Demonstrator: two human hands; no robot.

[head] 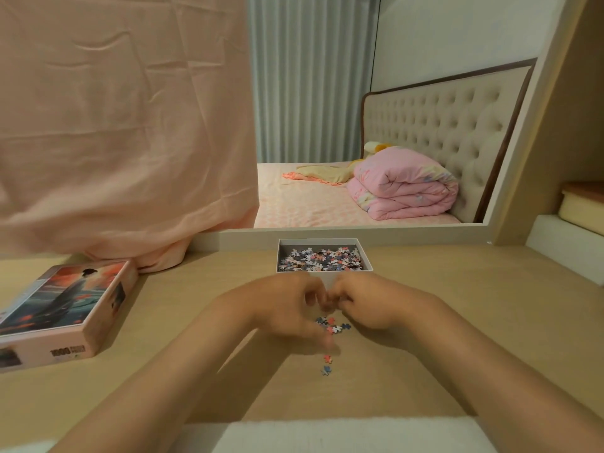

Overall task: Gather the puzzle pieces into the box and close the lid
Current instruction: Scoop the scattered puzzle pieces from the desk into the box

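Observation:
The open white box (366, 256) stands at the back of the desk, with several puzzle pieces (322, 258) lying inside. Just in front of it, my left hand (287, 305) and my right hand (369, 302) meet fingertip to fingertip. The fingers of both are curled around a small clump of pieces, which is blurred. A few loose pieces (331, 325) lie on the desk under the hands, and two more (327, 364) lie nearer to me. The lid (62, 305), printed with a picture, lies flat at the left.
A pink cloth (124, 125) hangs over the desk's back left and touches the surface behind the lid. A mirror (376, 125) stands behind the box. White storage items (572, 240) sit at the right edge. A pale cushion edge (343, 433) is nearest me.

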